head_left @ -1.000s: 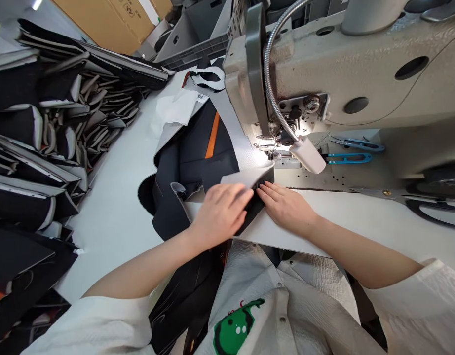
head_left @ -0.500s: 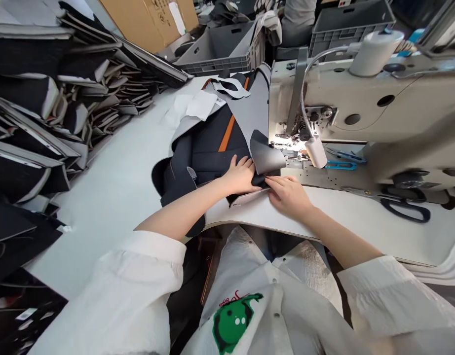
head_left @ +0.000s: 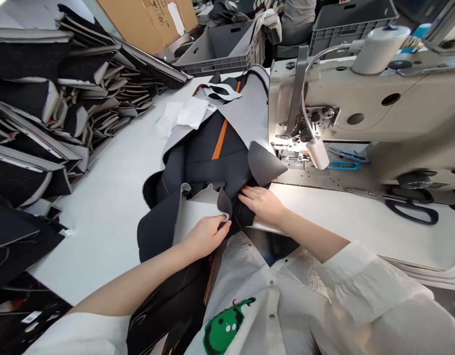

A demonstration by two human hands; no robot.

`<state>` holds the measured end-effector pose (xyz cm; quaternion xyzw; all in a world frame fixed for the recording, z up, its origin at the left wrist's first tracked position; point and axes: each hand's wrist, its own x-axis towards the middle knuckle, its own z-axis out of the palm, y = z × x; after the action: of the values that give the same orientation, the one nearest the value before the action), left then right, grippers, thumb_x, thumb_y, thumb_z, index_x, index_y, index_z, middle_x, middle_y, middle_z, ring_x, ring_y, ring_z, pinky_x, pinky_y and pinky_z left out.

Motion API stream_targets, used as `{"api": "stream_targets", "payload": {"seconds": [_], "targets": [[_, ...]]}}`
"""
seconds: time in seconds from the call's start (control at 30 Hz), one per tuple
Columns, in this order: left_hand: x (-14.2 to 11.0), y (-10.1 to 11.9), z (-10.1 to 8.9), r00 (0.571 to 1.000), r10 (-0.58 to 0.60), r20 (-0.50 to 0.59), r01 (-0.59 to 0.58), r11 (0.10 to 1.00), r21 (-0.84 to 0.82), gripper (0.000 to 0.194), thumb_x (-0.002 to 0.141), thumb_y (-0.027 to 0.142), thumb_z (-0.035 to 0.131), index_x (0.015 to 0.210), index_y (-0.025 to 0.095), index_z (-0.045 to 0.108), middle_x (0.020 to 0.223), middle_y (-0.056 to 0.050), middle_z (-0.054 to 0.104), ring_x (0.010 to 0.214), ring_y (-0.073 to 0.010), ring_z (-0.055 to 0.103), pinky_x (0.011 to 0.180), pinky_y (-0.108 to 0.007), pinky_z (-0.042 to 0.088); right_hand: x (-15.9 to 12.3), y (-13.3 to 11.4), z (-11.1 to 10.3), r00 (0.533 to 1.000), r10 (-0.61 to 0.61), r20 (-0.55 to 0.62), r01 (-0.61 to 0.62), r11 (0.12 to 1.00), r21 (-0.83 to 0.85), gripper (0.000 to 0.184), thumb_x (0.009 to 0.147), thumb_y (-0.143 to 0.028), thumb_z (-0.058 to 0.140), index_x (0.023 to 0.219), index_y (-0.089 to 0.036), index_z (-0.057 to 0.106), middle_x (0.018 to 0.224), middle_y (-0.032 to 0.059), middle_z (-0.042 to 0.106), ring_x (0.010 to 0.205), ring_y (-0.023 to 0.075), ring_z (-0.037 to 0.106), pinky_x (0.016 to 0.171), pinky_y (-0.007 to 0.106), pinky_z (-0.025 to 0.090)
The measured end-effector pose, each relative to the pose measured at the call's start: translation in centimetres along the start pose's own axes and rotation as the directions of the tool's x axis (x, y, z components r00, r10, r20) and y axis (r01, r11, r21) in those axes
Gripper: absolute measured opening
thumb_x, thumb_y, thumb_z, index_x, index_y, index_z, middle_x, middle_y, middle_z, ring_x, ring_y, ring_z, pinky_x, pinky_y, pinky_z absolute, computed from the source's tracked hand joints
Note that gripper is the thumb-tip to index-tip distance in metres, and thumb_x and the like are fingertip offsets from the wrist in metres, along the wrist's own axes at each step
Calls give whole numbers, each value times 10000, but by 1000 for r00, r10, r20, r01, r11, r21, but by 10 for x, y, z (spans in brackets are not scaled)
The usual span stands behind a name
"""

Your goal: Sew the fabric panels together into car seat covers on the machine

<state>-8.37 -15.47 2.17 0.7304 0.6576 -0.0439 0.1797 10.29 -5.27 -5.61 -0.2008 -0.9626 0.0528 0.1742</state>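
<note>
A dark grey and black sewn piece with an orange stripe lies on the white table, left of the sewing machine. My left hand pinches the curled grey edge of this piece near the table's front edge. My right hand presses on the black fabric just right of it, fingers together and bent over the fold. A grey flap of the piece stands up in front of the needle area, lit by the machine's lamp.
Stacks of black and grey cut panels fill the left side. Black scissors and blue thread snips lie on the machine bed. Grey crates and cardboard boxes stand at the back. A thread cone tops the machine.
My left hand has drawn back toward me and taken the grey edge of the piece. The right hand shifted left onto the black fold. The piece slid away from the needle.
</note>
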Motion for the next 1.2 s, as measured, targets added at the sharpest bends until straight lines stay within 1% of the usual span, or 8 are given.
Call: {"api": "stream_targets", "payload": {"seconds": [0.17,0.27,0.53,0.67,0.87,0.97,1.1,1.2], "targets": [[43,16,-34,913,275,-302,-99,866,489,350,897,282,457,1166,104,590,1221,-197,589,1115,-327,565,906,-449,465,-16,-9,1,993,-116,-26,116,993,19,353,862,-172,549,1205,-113,609,1273,126,605,1213,283,529,1028,413,421],[93,30,-35,809,526,-263,-288,744,603,539,882,256,514,1370,44,428,1450,-211,398,1367,-336,333,1115,-496,300,-17,-12,4,993,-91,-74,92,996,19,310,882,-148,518,1168,-92,622,1215,141,637,1148,258,573,1028,413,427],[191,22,-8,396,917,-54,-757,359,546,286,950,118,395,1033,157,666,1063,-86,708,1065,-172,634,971,-367,499,-16,-18,5,990,-57,-129,51,998,-49,284,935,-144,444,1145,-81,625,1166,148,658,1086,239,609,987,405,468],[205,-5,-40,435,900,-43,-785,402,471,304,959,140,380,1011,191,675,1110,-46,702,1096,-155,626,1030,-385,462,-32,-15,-13,995,-72,-74,64,993,-103,223,901,-99,455,982,-81,661,1009,151,697,941,226,657,968,396,481],[168,30,-35,672,740,21,-640,568,517,438,793,228,624,1221,143,598,1179,-181,641,1145,-335,581,1013,-617,391,-53,-13,-11,980,-133,-150,110,982,-154,282,900,-75,442,1113,-53,624,1105,186,678,983,231,663,916,409,519],[152,39,-19,593,805,-2,-629,465,623,455,820,139,567,1275,134,563,1291,-222,562,1230,-391,501,985,-699,347,-55,-16,-3,968,-109,-225,67,980,-190,349,900,-62,424,1216,-18,565,1197,210,633,1077,259,632,911,419,525],[152,29,-15,402,915,41,-710,284,645,325,872,38,450,1140,67,631,1254,-159,614,1195,-265,555,998,-428,472,-56,-17,-2,973,-116,-198,83,982,-170,373,883,-43,413,1230,-7,545,1198,231,625,1045,260,645,860,411,545],[149,32,-17,477,878,29,-732,380,565,292,852,84,491,1096,55,649,1162,-166,659,1100,-254,616,957,-394,500,-56,-17,-4,973,-105,-203,70,983,-171,369,889,-46,399,1224,-40,553,1196,202,634,1023,238,646,862,403,540]]}}
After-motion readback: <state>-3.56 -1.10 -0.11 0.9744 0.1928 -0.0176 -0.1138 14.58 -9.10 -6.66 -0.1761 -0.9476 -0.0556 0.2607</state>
